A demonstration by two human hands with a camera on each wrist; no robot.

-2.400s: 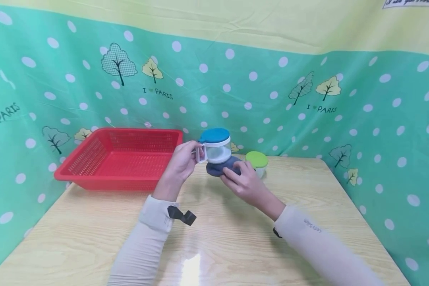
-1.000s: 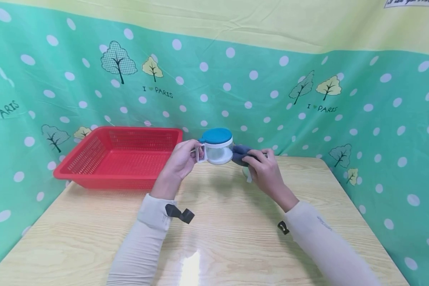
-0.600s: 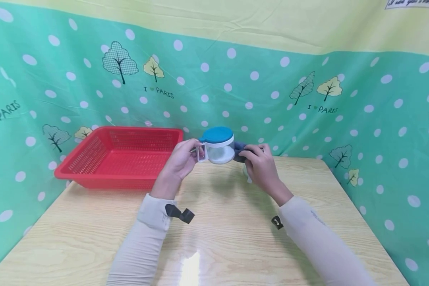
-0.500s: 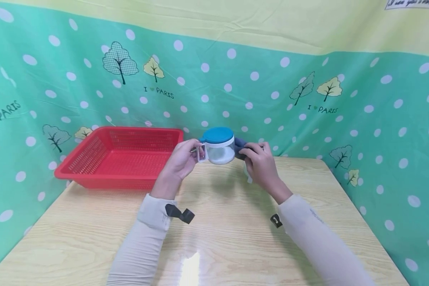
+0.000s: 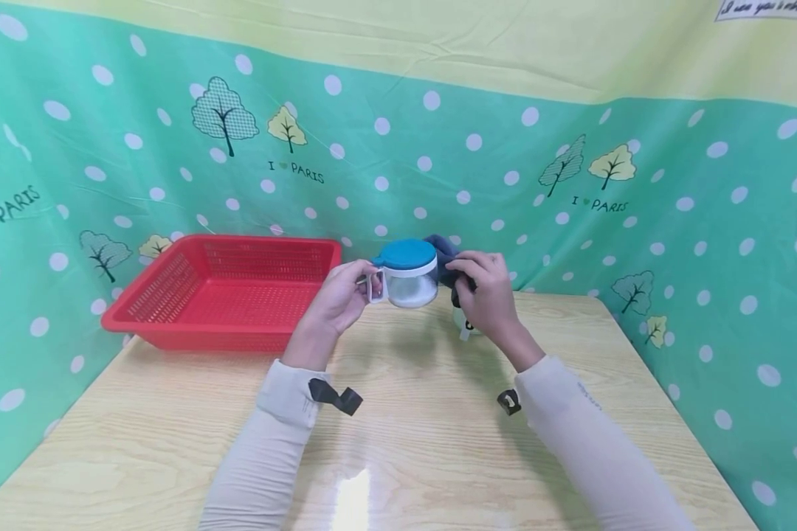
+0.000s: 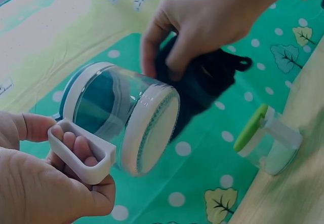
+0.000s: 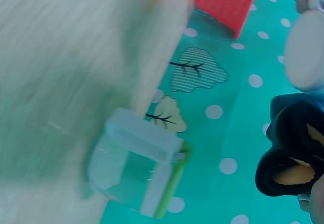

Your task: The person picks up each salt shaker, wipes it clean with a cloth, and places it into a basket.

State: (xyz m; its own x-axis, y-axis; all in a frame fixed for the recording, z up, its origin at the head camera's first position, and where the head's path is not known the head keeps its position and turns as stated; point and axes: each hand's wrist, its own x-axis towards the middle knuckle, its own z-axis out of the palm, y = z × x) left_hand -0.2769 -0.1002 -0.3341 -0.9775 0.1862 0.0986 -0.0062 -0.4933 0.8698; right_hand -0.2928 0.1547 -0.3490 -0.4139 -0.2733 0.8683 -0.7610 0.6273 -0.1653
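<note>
My left hand [image 5: 337, 301] grips the white handle [image 6: 83, 153] of a clear seasoning jar [image 5: 412, 289] with a blue lid [image 5: 407, 254], held above the table. In the left wrist view the jar is tilted and its round base shows. My right hand [image 5: 490, 299] pinches a bunched dark blue cloth [image 5: 441, 247] at the jar's far right side. The cloth has a small loop [image 6: 244, 62], and the jar hides part of it in the left wrist view. Whether it touches the glass there I cannot tell.
A second jar [image 6: 276, 150] with a green lid [image 6: 251, 128] stands on the table behind my right hand, mostly hidden in the head view. A red plastic basket [image 5: 222, 339] sits at the back left. A dotted curtain [image 5: 398, 162] hangs behind the wooden table [image 5: 425, 442].
The cloth has gone from under the jar's base round to its right side, then up and farther back, with my right hand. My left hand and the jar have barely moved.
</note>
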